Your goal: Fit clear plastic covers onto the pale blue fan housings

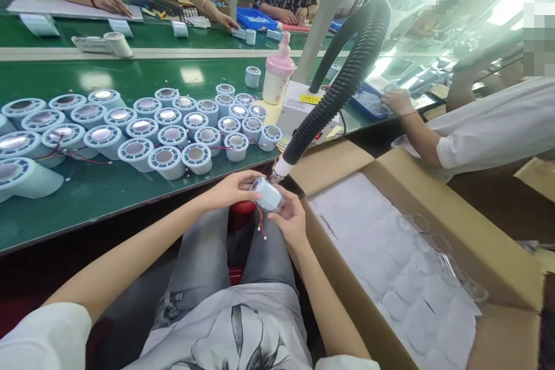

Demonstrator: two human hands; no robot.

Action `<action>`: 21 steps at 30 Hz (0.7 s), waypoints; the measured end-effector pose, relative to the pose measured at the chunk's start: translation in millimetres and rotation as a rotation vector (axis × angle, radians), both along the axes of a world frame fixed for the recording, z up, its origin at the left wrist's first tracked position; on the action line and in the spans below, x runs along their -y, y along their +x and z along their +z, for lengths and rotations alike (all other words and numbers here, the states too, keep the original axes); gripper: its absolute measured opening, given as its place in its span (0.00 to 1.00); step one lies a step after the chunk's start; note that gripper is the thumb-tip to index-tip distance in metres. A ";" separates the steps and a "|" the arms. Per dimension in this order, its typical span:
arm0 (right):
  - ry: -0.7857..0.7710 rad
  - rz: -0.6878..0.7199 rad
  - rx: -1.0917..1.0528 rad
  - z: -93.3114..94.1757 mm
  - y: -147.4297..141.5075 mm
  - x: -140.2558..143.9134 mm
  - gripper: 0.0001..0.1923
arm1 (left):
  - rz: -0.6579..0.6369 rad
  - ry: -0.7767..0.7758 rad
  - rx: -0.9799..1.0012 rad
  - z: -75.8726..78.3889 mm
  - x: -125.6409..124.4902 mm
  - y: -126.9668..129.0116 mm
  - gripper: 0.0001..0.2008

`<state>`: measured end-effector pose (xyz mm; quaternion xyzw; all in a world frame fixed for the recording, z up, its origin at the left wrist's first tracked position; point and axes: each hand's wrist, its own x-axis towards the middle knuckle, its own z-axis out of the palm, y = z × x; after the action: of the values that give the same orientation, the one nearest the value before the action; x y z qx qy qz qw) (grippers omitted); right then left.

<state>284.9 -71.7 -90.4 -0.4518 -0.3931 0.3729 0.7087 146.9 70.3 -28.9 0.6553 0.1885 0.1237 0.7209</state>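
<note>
Over my lap, both hands hold one pale blue cylindrical part [267, 194] with thin red wires [261, 225] hanging from it. My left hand [232, 188] grips its left side and my right hand [291, 221] supports it from the right and below. The white nozzle [281, 168] of a black ribbed hose [347, 75] hangs just above the part, almost touching it. Several matching parts [165, 127] with shiny round tops stand in rows on the green table [87, 191] in front of me.
An open cardboard box [437, 196] lined with white padded sheets [381, 254] sits at my right. A pink-capped bottle [277, 72] and a white unit [303, 110] stand on the table. One person's arm [416, 127] reaches in from the right; others work across the table.
</note>
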 end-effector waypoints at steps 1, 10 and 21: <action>-0.016 0.031 -0.004 2.7 0.4 0.6 0.31 | -0.008 0.017 -0.005 2.0 0.9 -4.7 0.28; -0.251 0.444 -0.221 34.9 -19.5 22.8 0.29 | -0.183 0.079 -0.004 32.8 31.5 -66.2 0.33; -0.366 0.500 -0.122 63.8 -39.4 31.5 0.29 | -0.032 -0.171 -0.199 30.8 51.9 -83.8 0.35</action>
<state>245.5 -103.2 -26.6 -0.4379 -0.3750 0.6268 0.5243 63.1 18.5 1.8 0.6036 0.2585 0.0299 0.7536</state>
